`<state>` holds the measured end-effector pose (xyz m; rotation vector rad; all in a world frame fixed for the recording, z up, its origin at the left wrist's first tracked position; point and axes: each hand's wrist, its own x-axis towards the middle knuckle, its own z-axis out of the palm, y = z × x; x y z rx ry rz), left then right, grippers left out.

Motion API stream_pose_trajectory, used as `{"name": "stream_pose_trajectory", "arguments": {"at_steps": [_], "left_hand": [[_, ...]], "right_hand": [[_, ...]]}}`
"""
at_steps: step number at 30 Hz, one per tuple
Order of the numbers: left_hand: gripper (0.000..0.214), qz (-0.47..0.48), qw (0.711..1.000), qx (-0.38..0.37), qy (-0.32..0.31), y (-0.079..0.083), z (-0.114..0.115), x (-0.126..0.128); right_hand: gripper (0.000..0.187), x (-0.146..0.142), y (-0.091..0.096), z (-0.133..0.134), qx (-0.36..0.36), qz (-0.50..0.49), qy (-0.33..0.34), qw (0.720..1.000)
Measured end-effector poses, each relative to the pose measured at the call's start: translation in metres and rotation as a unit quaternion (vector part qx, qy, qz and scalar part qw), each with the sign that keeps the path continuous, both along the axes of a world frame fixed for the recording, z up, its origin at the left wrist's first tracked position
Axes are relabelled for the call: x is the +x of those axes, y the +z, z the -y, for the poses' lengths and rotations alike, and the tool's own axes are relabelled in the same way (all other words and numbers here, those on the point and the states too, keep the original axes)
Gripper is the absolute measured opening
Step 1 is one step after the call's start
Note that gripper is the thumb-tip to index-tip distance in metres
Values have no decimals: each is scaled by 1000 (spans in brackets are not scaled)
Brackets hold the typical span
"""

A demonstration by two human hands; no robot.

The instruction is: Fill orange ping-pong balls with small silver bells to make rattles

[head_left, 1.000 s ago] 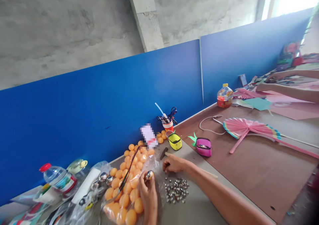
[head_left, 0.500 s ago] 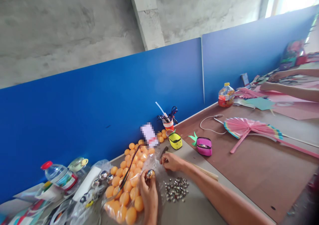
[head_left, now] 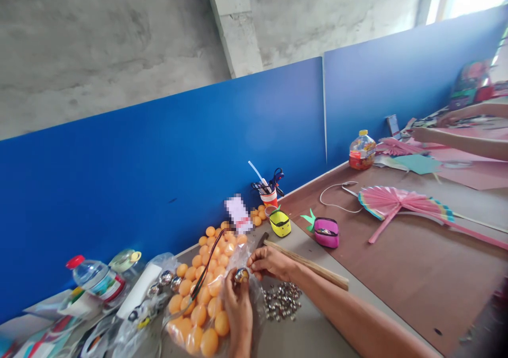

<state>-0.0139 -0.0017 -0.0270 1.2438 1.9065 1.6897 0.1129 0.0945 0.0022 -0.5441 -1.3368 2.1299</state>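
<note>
My left hand (head_left: 238, 309) is closed on a small shiny silver ball (head_left: 240, 276), held upright at its fingertips above a plastic bag of orange ping-pong balls (head_left: 200, 301). My right hand (head_left: 270, 263) sits just right of that ball, its fingers pinched together close to it; what they pinch is too small to make out. A heap of small silvery metal pieces (head_left: 281, 300) lies on the table under my right wrist. Behind my right hand lies a hammer with a wooden handle (head_left: 313, 267).
A yellow pouch (head_left: 280, 224), a pink pouch (head_left: 326, 232) and a cup of pens (head_left: 270, 195) stand by the blue partition (head_left: 198, 152). A water bottle (head_left: 93, 280) lies at the left. A pink paper fan (head_left: 397, 202) and another person's arms (head_left: 456, 138) are to the right.
My right hand has lifted off the table near the hammer and come left to the silver ball. The left hand has kept holding the ball.
</note>
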Motion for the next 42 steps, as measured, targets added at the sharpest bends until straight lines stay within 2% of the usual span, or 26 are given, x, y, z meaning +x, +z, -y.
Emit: {"name": "stream_pose_trajectory", "arguments": {"at_steps": [6, 14, 27, 36, 42], "left_hand": [[49, 21, 1000, -3, -15, 0, 0, 2], [51, 17, 1000, 4, -24, -5, -2, 0], [50, -60, 998, 15, -19, -6, 2, 3], [50, -48, 999, 14, -13, -6, 2, 3], [53, -45, 999, 11, -10, -7, 2, 2]], "right_hand": [[7, -11, -4, 5, 74, 67, -58, 993], [9, -13, -2, 8, 107, 96, -57, 988], [12, -15, -9, 7, 31, 78, -62, 995], [15, -16, -8, 7, 23, 62, -61, 996], [15, -15, -5, 9, 50, 87, -67, 993]]}}
